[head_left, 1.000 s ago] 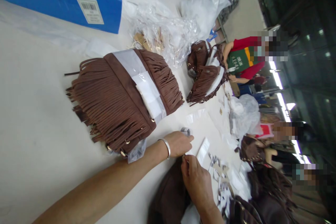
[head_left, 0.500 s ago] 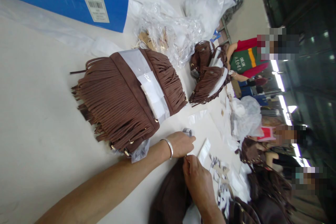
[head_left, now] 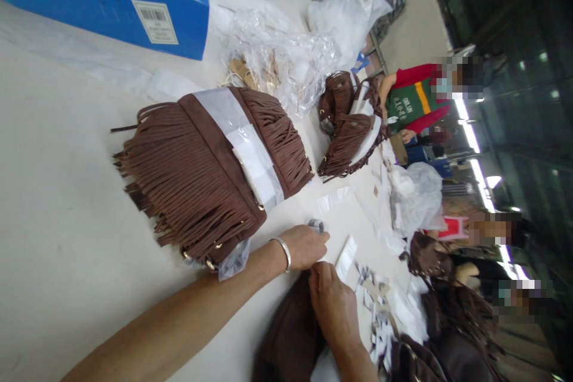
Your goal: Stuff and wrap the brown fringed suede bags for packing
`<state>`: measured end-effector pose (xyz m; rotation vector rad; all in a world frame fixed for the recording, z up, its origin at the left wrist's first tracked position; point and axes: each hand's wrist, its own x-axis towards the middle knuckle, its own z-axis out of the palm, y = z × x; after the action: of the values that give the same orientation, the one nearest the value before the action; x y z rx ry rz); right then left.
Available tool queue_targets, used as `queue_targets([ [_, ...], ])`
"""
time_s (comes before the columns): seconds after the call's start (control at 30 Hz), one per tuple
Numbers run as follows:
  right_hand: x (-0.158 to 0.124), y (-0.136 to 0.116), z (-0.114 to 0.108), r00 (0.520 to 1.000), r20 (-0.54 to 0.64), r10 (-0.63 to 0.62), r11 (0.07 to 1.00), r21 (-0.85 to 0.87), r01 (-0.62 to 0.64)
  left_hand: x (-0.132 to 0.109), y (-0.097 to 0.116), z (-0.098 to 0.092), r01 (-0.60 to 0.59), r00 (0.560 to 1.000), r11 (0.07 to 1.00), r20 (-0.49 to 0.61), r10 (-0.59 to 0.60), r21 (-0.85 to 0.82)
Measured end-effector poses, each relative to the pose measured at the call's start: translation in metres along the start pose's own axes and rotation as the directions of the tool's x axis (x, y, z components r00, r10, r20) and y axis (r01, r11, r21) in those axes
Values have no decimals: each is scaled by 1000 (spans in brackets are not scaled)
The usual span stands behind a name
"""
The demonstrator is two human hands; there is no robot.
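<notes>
My left hand (head_left: 307,246), with a silver bangle on its wrist, has its fingers closed above the edge of a dark brown bag (head_left: 286,334). What those fingers hold is hidden. Right beside them is a small grey, curled piece (head_left: 316,225); whether I touch it I cannot tell. My right hand (head_left: 333,298) is closed in a pinch at the same bag's upper edge, close to my left fingers. A brown fringed bag (head_left: 188,167) lies near my left forearm, with a white wrap (head_left: 257,158) around its middle and gold-coloured rings.
A blue tape dispenser (head_left: 107,6) stands on the pale table (head_left: 54,239). Beyond the fringed bag are crumpled clear plastic (head_left: 286,54) and more fringed bags (head_left: 349,125). A co-worker in a green apron (head_left: 407,107) is behind them. Paper scraps (head_left: 380,310) and dark bags (head_left: 452,334) lie beyond my right hand.
The whole view has shifted slightly, so the dispenser and bags sit a little further left. Both hands stay close together at the dark brown bag. The co-worker's lower hand has moved slightly.
</notes>
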<state>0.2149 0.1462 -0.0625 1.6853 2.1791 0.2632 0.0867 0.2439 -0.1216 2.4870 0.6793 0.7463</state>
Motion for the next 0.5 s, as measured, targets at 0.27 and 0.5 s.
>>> queue_targets([
  [0.27, -12, 29, -30, 965, 116, 237, 765, 590, -259, -3, 4, -14, -2, 998, 999, 56, 0, 36],
  [0.5, -7, 62, -35, 914, 302, 271, 320, 867, -382, -5, 11, -21, 27, 992, 998, 125, -35, 61],
])
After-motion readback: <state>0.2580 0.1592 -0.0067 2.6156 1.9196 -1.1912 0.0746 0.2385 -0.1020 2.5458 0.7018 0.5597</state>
